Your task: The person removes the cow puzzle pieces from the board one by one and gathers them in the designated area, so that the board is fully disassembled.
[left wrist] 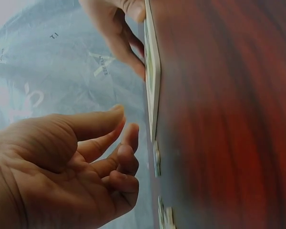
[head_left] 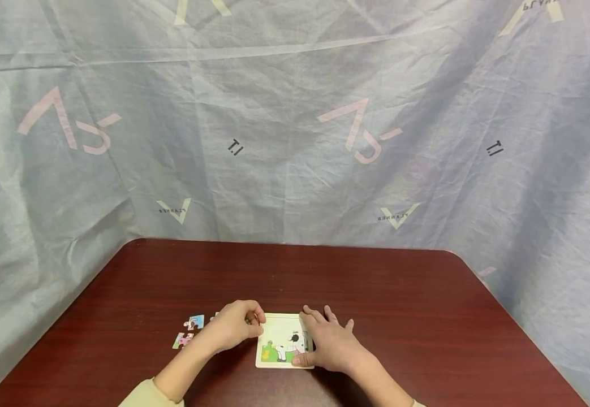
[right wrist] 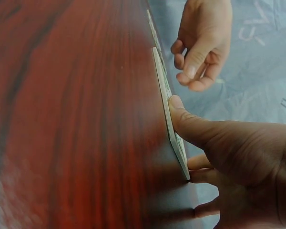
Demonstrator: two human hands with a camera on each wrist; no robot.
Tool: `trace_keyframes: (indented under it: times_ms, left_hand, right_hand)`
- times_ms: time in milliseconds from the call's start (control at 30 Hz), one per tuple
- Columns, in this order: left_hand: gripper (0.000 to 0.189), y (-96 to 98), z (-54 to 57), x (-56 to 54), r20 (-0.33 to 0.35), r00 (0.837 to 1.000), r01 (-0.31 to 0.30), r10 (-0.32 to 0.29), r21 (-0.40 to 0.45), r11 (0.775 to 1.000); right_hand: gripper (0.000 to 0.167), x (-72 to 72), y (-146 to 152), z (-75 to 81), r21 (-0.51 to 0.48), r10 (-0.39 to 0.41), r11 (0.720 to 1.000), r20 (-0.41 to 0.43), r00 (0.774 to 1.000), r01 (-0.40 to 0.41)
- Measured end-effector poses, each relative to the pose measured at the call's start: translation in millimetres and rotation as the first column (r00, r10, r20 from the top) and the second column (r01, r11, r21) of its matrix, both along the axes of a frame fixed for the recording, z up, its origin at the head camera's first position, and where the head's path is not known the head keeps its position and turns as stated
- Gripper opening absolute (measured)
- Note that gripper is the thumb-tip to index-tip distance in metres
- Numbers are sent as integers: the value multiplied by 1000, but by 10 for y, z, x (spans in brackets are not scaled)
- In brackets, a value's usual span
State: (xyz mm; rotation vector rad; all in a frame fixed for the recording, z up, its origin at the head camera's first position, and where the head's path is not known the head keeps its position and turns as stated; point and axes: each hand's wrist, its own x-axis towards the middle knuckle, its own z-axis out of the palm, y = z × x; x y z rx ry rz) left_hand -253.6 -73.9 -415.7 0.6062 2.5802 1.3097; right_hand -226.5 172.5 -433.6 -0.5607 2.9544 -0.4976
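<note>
A shallow, pale-framed puzzle board [head_left: 276, 324] lies on the table; a white animal with black patches, a yellow duck and green ground show in its lower part. My left hand [head_left: 236, 327] hovers at the board's left edge, fingers loosely curled and thumb near the index finger. Nothing shows between those fingertips in the left wrist view. On the board's right side rests my right hand [head_left: 332, 343], its thumb [right wrist: 181, 114] on the near rim and its other fingers spread toward the far right corner. That hand covers the board's right part.
Loose puzzle pieces lie left of the board: a blue-edged one [head_left: 196, 322] and a pink and green one [head_left: 182, 340]. Another piece [head_left: 216, 314] is partly hidden behind my left hand. A dark red wooden table [head_left: 284, 271] meets a grey printed cloth [head_left: 284, 169] behind.
</note>
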Motion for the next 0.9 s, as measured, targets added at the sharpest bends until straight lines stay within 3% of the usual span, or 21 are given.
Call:
trace_keyframes:
  times_ms: [600,900]
  left_hand:
    - [15,431,-38,14,-16,995,94,-93,18,995]
    - [20,579,-64,6,-37,993,111,-113,-51,992]
  right_hand:
    - [95,24,6,12,15,6,1000,-21,1000,-6]
    - [93,20,11,-1,22,11,1000,-33,999,-10]
